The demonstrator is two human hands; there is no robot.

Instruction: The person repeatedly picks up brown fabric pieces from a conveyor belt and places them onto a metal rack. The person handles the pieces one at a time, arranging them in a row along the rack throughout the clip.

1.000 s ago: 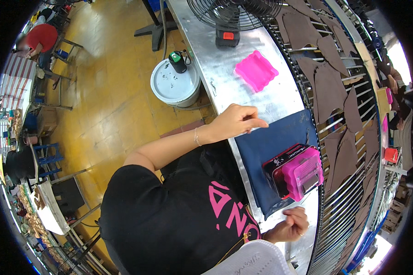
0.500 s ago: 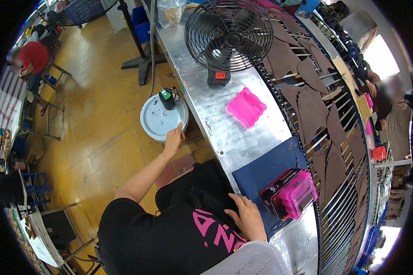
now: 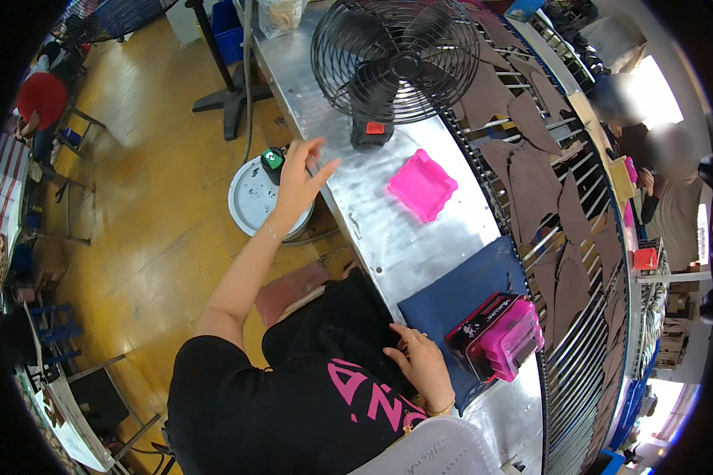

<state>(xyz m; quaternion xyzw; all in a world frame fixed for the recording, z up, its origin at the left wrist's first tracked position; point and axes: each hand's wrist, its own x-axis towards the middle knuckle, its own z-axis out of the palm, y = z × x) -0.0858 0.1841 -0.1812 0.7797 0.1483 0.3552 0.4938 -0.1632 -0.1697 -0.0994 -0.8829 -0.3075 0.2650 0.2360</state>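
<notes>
My left hand point(image 3: 297, 180) is raised over the metal table's near edge, fingers apart and with nothing visible in it. Behind it, partly hidden, a small black object with a green top point(image 3: 272, 162) stands on the pale, dark-spotted lid of a bucket point(image 3: 252, 204). My right hand point(image 3: 426, 369) rests with its fingers spread at the edge of a dark blue pad point(image 3: 420, 299). On that pad, just beyond the fingers, sit a black and red box point(image 3: 474, 336) and a bright pink holder point(image 3: 509, 340). A pink scalloped tray point(image 3: 422, 186) lies farther along the table.
A black caged fan point(image 3: 404, 67) stands on the metal table point(image 3: 356, 229). Alongside runs a rack of rods point(image 3: 566, 317) bearing brown cut pieces point(image 3: 535, 190). People point(image 3: 673, 198) are across the rack; another person point(image 3: 43, 103) is at far left. A black stand point(image 3: 231, 103) is on the floor.
My left hand has risen from beside the bucket lid toward the table edge, and its fingers have spread. My right hand stays by the blue pad. The view has shifted slightly.
</notes>
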